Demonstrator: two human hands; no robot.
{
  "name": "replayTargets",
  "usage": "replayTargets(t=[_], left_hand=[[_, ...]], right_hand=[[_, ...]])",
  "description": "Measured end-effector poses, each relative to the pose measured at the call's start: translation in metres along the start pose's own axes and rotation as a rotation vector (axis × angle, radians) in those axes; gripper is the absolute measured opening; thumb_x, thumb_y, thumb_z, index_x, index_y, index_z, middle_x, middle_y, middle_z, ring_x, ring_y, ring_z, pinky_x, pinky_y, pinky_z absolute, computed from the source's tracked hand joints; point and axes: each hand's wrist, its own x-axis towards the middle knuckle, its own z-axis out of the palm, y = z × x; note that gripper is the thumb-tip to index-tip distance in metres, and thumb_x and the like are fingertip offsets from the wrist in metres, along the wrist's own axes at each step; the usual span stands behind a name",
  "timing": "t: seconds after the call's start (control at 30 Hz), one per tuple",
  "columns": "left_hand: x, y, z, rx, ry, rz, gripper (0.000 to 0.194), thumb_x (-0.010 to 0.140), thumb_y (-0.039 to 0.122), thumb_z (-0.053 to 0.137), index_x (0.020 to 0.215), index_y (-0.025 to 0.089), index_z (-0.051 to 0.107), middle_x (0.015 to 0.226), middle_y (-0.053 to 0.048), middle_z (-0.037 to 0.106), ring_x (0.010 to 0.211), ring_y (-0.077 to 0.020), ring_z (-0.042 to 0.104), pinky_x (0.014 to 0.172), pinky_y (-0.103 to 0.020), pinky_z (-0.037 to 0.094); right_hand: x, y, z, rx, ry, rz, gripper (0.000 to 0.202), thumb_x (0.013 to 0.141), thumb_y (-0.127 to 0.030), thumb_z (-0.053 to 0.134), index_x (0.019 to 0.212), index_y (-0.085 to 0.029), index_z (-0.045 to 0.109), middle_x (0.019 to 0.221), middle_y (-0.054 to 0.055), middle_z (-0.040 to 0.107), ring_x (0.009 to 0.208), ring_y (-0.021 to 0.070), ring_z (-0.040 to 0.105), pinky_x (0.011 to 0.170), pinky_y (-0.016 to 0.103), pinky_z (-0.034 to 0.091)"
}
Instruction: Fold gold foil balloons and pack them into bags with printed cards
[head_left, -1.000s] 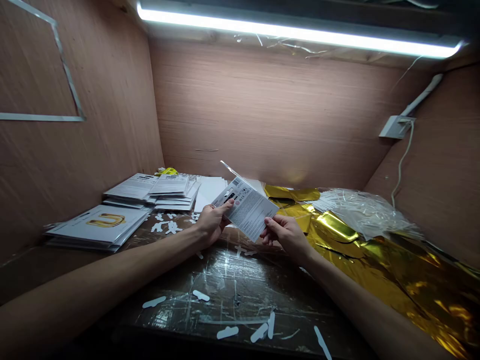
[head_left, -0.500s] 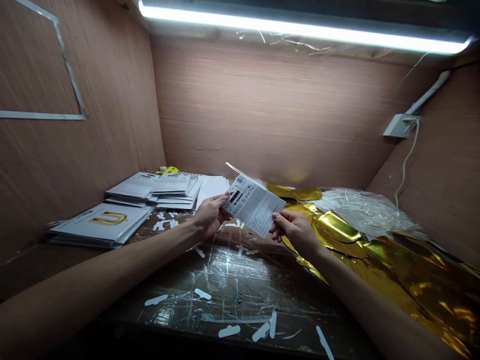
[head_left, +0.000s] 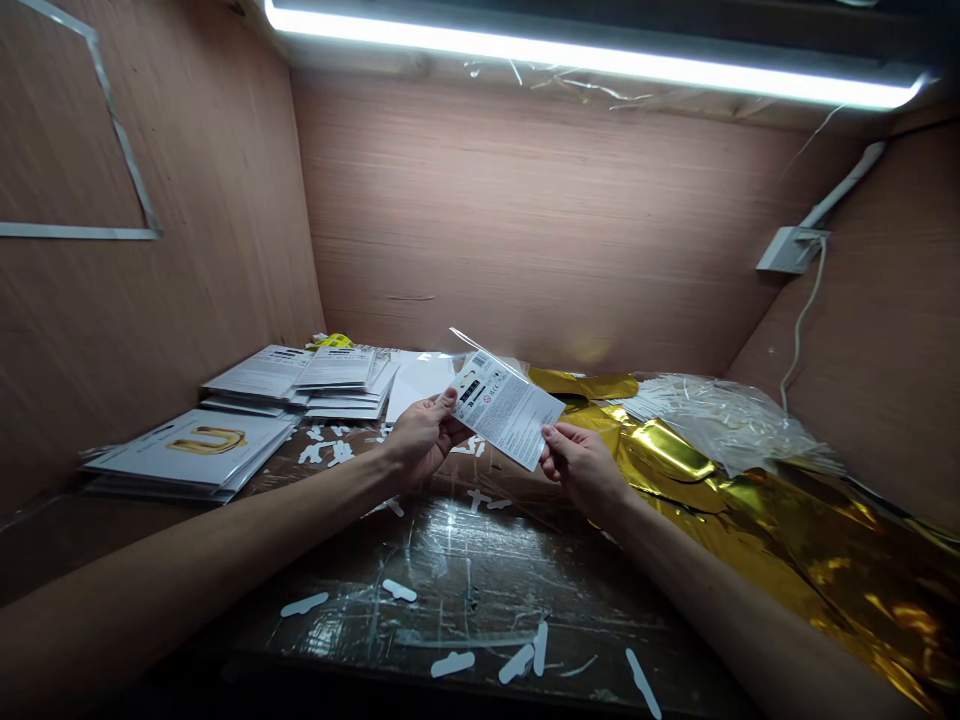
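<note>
Head view: left hand closed round card's left end, thumb on printed face; right hand pinched lower right corner, thumb against fingers. Card hung tilted above table, between hands. Left fingertips hidden behind card; print too small to read. Right forearm covered part of gold foil, cut off at right edge.
</note>
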Motion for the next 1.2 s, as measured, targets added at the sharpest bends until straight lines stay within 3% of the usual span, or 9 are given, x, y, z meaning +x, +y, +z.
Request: replayTargets(t=[0.27,0.5,0.57,0.73,0.9,1.2], left_hand=[[-0.005,-0.008,0.003,0.034,-0.046,0.023,0.022,0.103,0.017,0.052,0.106,0.006,0.071,0.112,-0.019,0.075,0.100,-0.0248,0.075,0.102,-0.046,0.057],[-0.015,-0.017,0.007,0.147,-0.109,-0.013,0.015,0.095,0.016,0.065,0.100,0.005,0.073,0.111,-0.018,0.075,0.097,-0.0251,0.074,0.098,-0.041,0.059],[-0.013,-0.013,0.007,0.131,-0.088,0.025,0.017,0.091,0.016,0.072,0.104,0.006,0.073,0.115,-0.017,0.074,0.100,-0.0231,0.073,0.097,-0.036,0.059],[-0.004,-0.003,0.004,0.075,0.112,0.101,0.010,0.089,0.014,0.073,0.096,0.007,0.075,0.104,-0.015,0.077,0.087,-0.0188,0.073,0.082,-0.029,0.062],[-0.006,-0.011,0.003,0.086,0.068,0.117,0.015,0.082,0.015,0.080,0.095,0.007,0.077,0.109,-0.013,0.076,0.094,-0.0190,0.072,0.088,-0.028,0.061],[-0.011,-0.013,0.007,0.068,0.070,0.098,0.016,0.085,0.015,0.078,0.100,0.008,0.077,0.114,-0.014,0.075,0.099,-0.0204,0.071,0.091,-0.029,0.060]], right_hand=[[-0.001,0.006,0.002,-0.139,-0.004,-0.054,0.050,0.071,-0.061,0.083,0.067,-0.015,0.063,0.059,0.003,0.063,0.047,0.0096,0.055,0.042,0.019,0.041],[-0.004,0.002,0.007,-0.251,-0.021,-0.113,0.050,0.079,-0.062,0.076,0.068,-0.015,0.063,0.061,0.005,0.065,0.047,0.0113,0.057,0.043,0.022,0.044],[-0.005,-0.001,0.008,-0.287,-0.051,-0.110,0.050,0.081,-0.062,0.074,0.067,-0.015,0.064,0.062,0.006,0.067,0.048,0.0120,0.058,0.044,0.022,0.045],[-0.007,-0.003,0.010,-0.342,-0.065,-0.089,0.052,0.080,-0.065,0.073,0.066,-0.016,0.064,0.063,0.006,0.067,0.047,0.0127,0.059,0.043,0.023,0.047],[-0.010,-0.003,0.012,-0.325,-0.039,-0.070,0.053,0.078,-0.066,0.074,0.066,-0.016,0.064,0.061,0.006,0.067,0.046,0.0124,0.059,0.042,0.022,0.047],[-0.013,-0.003,0.019,-0.320,-0.031,-0.095,0.055,0.077,-0.069,0.074,0.069,-0.016,0.061,0.064,0.007,0.069,0.047,0.0130,0.060,0.040,0.022,0.046]])
